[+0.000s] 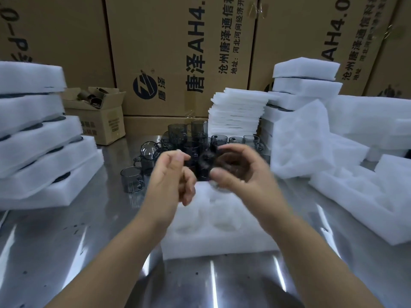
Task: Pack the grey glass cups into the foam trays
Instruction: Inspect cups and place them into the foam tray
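Over the far edge of the tray (211,245) I am holding one cup (211,168) in my right hand (242,174), fingers and thumb curling round its wall. Motion is smearing it, but it is looking tilted, its long axis leaning rather than standing upright. A dark ring that I am taking for the mouth is facing up and to the left. I am not making out where the handle is pointing.

My left hand (171,176) is hanging just beside the cup on its left, fingers loosely curling. I cannot tell whether the thumb is touching the glass or holding nothing.

Right under both hands the tray is lying flat on the bench (66,252) and reaching back toward me. Its round wells are showing white, with no glass in those I am seeing.

I am judging that the coming move is turning on this: the cup is sitting above the far wells, so it is needing to go down and slightly toward me, its axis squared to the well. My right hand is nearer and is carrying it. Beyond the tray, the loose cups (191,138) are waiting.
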